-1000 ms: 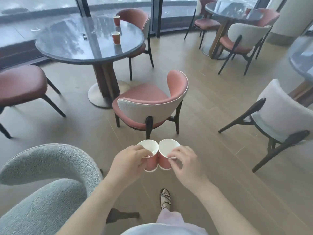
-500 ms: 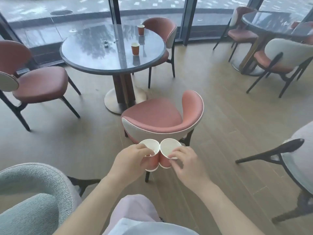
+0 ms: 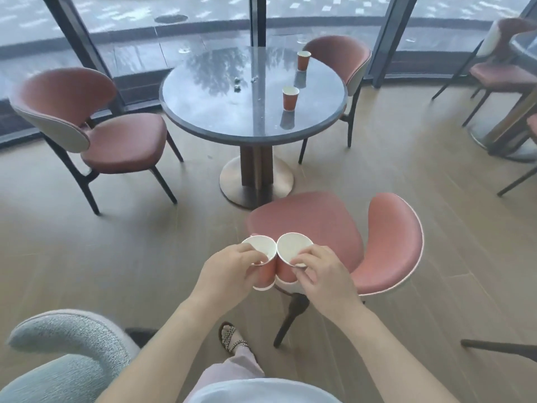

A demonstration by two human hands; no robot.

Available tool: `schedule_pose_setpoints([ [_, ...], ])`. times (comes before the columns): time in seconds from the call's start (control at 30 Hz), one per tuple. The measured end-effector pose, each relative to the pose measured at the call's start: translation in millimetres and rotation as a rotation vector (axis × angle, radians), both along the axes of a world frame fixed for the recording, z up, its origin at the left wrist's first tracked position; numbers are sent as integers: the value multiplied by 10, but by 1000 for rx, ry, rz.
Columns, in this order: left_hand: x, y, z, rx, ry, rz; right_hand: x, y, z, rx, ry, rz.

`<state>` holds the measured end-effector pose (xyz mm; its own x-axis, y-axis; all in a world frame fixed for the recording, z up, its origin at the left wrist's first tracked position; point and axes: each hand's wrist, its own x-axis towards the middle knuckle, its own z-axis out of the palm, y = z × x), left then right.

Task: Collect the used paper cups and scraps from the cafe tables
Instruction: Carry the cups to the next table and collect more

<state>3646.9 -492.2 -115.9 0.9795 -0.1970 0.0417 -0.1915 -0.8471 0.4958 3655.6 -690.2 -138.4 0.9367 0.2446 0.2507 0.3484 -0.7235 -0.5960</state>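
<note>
Two empty paper cups are held side by side just below the middle of the view, their walls touching. The left cup [image 3: 261, 249] is gripped by the left hand [image 3: 229, 271], whose fingers are curled round its red wall and over its rim. The right cup [image 3: 291, 246] is pinched at its near rim by the right hand [image 3: 322, 274]. Both are carried in front of a pink chair [image 3: 386, 245]. At twelve o'clock a round surface [image 3: 209, 112] is seen, with two more cups left upright on it: the near standing cup [image 3: 290, 98] at three o'clock of the top, the far standing cup [image 3: 303, 60] at two o'clock by the edge. Small scraps [image 3: 237, 88] are scattered near its centre. A grey chair [image 3: 66, 338] is seen at seven o'clock.
</note>
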Motion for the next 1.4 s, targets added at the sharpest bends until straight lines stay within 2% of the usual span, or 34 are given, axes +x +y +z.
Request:
schedule_pose_setpoints([
  [0.33, 1521, 1384, 210, 70, -38, 109, 1740, 1373, 98, 98, -18, 79],
  [0.6, 2527, 2061, 175, 75, -46, 192, 2775, 2077, 93, 90, -10, 130],
  [0.87, 3934, 2521, 25, 150, -24, 99, 4049, 2525, -109, 119, 5, 60],
  [1.13, 5454, 2854, 164, 196, 15, 13, 5443, 2866, -61, 137, 20, -21],
  [1.4, 6481, 3095, -39, 159, 33, -37, 6418, 3111, -131, 48, 45, -34],
])
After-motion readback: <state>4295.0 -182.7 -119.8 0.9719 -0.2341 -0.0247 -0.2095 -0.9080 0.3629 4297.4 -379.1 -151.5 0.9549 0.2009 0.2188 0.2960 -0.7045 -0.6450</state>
